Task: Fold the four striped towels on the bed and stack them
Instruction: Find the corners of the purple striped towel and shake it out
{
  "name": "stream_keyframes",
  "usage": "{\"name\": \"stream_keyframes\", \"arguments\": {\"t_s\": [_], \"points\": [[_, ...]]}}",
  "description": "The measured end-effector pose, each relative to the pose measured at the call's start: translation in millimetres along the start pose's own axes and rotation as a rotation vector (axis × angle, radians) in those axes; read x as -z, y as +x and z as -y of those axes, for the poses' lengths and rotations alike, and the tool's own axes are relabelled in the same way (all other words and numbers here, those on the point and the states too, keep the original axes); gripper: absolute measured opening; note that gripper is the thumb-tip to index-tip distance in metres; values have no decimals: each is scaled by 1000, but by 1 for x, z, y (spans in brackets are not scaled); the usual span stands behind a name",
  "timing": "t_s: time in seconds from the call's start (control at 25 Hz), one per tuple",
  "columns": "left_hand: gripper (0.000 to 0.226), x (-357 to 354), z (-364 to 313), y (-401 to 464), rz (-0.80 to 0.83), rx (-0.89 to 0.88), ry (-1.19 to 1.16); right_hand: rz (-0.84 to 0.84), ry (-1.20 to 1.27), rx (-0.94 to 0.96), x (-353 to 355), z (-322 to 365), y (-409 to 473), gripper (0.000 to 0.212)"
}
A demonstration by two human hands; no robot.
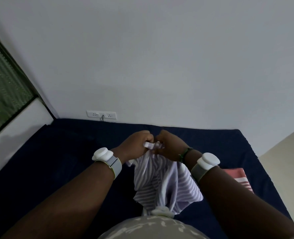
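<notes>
Hanging nearest me, purple striped towel; my left hand and right hand pinch its top edge together.

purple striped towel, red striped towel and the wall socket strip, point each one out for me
purple striped towel [167, 187], head view, on the hanging striped cloth below the hands
red striped towel [241, 178], head view, on its visible part beside the right forearm
wall socket strip [101, 115], head view, on the white faceplate
</notes>
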State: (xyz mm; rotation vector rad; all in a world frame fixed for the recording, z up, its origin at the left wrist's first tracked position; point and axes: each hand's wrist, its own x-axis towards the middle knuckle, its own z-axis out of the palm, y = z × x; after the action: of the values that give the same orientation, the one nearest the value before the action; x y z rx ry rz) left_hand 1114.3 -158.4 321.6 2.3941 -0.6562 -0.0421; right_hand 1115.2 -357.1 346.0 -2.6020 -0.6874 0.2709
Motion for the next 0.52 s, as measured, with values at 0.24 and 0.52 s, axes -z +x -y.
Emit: {"name": "stream_keyframes", "arguments": {"t_s": [0.24,0.52], "points": [[17,6,3,-6,6,-2,6,-230,225,158,1,-5,-5,31],[17,17,-3,-9,1,75,-156,21,124,55,9,2,0,25]]}}
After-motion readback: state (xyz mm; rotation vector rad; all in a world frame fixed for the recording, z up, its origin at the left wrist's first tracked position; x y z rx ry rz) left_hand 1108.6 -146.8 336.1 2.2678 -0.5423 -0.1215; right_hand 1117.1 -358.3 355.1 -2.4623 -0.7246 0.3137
